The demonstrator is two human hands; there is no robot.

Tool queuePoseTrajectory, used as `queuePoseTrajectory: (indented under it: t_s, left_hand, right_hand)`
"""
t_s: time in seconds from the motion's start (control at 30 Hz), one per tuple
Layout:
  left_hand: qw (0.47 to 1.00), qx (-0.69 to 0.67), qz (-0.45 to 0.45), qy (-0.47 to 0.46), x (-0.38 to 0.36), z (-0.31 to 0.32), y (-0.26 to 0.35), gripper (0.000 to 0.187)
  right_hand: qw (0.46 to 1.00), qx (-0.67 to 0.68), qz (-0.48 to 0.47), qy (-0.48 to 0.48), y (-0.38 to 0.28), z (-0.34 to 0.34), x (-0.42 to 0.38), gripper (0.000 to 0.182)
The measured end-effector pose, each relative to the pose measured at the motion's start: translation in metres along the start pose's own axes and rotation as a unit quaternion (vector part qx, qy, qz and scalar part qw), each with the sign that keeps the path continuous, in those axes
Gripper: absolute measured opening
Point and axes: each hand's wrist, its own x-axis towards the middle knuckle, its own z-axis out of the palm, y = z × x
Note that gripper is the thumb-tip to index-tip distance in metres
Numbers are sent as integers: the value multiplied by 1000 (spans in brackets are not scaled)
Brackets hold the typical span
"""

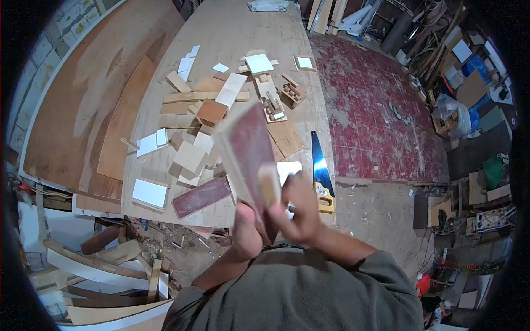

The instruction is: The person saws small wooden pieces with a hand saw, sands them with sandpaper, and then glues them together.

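Observation:
My left hand [247, 234] is closed round the lower end of a sanding board [248, 143], a wooden board faced with dark red sandpaper, tilted up in front of me. Against its red face, my right hand [300, 212] grips a small wooden block [269, 185]. Both the block and the right hand are smeared by motion. Beyond the right hand, a white piece [289, 169] shows partly on the table. A handsaw [321, 171] with a yellow handle lies at the table's right edge. Another red sandpaper board [202, 197] rests flat near the front edge.
Wood offcuts and blocks [191, 156] are heaped mid-table [243, 27]. Small wooden assemblies [273, 105] stand behind them. A white-topped piece [149, 193] lies at front left. Large plywood sheets [83, 105] lean on the left. Scrap wood [99, 270] fills the floor at lower left.

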Motion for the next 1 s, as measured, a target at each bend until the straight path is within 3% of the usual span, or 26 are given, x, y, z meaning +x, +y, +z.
queuePoseTrajectory:
  t_s: [0.07,0.1,0.17,0.23,0.3,0.37,0.43,0.47,0.5,0.57,0.6,0.63,0.7,0.87,1.0]
  left_hand:
    - [978,-80,-12,-193,1,-43,-13,77]
    - [978,-81,-13,-192,2,-20,-13,77]
    - [991,-5,23,133,3,46,-14,69]
    - [990,7,21,139,0,9,-24,72]
    - [985,-48,-15,-168,2,-36,-4,79]
    - [975,-57,-20,-212,0,-31,-9,82]
    - [998,53,-17,20,0,16,-12,91]
    - [994,105,-30,-14,-5,-10,-26,92]
    - [992,118,-29,24,-10,-11,-29,90]
    - [997,-66,-33,5,-8,-18,-31,83]
    - [998,-11,-36,40,-7,-31,-20,79]
    - [995,-93,-42,0,-3,-37,-10,76]
    - [997,-11,24,72,2,-39,4,72]
    - [992,61,58,91,4,-49,11,67]
    - [994,27,30,101,2,-48,-1,67]
  right_hand:
    - [999,14,-25,-28,-5,2,-7,25]
    - [999,13,-24,-28,0,1,0,25]
    - [998,-25,8,61,18,-3,25,26]
    - [997,-22,26,65,11,1,20,27]
    - [999,-2,-19,-26,-11,6,-4,25]
    - [1000,-4,-21,-11,-5,3,3,24]
    - [992,-113,1,54,18,-5,33,20]
    - [989,-127,43,62,29,-12,43,21]
    - [988,-130,36,68,34,-12,41,21]
    - [968,171,140,116,38,-8,24,25]
    - [927,234,248,157,21,-8,26,36]
    - [927,231,248,159,22,-12,24,36]
    - [850,440,281,67,29,-25,16,41]
    - [815,483,319,22,34,-29,11,44]
    - [814,477,324,73,25,-30,16,52]
